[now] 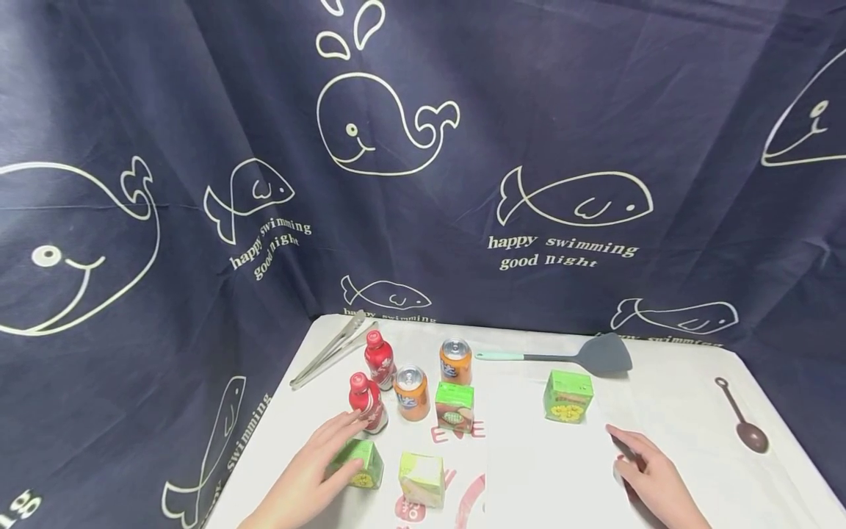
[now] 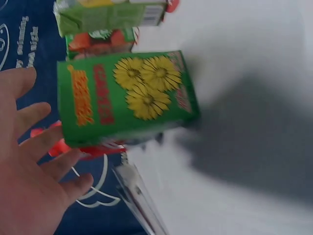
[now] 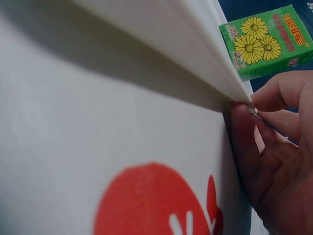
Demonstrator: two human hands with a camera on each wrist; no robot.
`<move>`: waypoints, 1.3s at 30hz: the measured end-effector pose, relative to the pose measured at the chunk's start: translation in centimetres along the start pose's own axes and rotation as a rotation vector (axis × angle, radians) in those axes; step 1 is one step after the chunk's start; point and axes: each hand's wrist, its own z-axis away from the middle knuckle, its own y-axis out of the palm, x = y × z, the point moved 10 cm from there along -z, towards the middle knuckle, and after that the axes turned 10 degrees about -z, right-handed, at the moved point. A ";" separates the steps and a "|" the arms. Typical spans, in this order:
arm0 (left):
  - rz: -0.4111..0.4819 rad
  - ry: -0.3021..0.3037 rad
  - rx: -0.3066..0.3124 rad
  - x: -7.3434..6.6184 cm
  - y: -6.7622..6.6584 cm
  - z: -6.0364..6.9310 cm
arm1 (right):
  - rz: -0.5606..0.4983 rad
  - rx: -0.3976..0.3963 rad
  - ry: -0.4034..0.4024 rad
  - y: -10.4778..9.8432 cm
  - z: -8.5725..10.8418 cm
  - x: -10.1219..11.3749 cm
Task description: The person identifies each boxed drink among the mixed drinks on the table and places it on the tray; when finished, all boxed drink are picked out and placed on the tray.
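My left hand [image 1: 311, 470] spreads its fingers beside and over a green drink box with yellow flowers [image 2: 127, 98]; no grip on it shows in the left wrist view. Just beyond its fingertips stands a red-capped bottle [image 1: 366, 400], and a pale green and yellow box [image 1: 422, 479] sits to the right. My right hand [image 1: 651, 474] pinches the edge of a white sheet [image 3: 195, 44] between thumb and fingers. That sheet rises off the tabletop, above a red print. Past the right hand is another green flower-printed drink box [image 1: 568, 397].
A second red bottle [image 1: 380, 360], two orange cans [image 1: 413, 394], and a green and brown box [image 1: 454, 408] stand at centre left. Metal tongs [image 1: 330, 353] lie at back left, a spatula [image 1: 601, 355] at the back and a brown spoon [image 1: 750, 435] at right. Dark curtains surround the table.
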 end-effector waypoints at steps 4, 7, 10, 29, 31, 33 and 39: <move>0.007 -0.030 0.012 1.3 0.3 0.7 | 0.003 -0.011 -0.016 -0.1 0.1 0.1; 0.018 -0.050 0.011 2.0 0.5 1.1 | 0.009 -0.020 -0.030 -0.1 0.1 0.2; 0.029 -0.035 -0.020 2.3 0.5 1.5 | 0.019 -0.023 -0.033 -0.2 0.1 0.1; 0.589 -0.129 0.023 4.7 3.1 3.1 | -0.007 -0.024 -0.006 0.2 0.1 -0.3; 0.621 -0.164 0.034 5.1 3.4 3.3 | 0.001 -0.026 -0.005 0.1 0.1 -0.3; 0.634 -0.187 0.040 5.3 3.6 3.4 | 0.006 -0.030 -0.008 0.0 0.1 -0.2; 0.652 -0.168 0.025 5.1 3.6 3.3 | -0.012 -0.034 0.000 -0.1 0.2 -0.3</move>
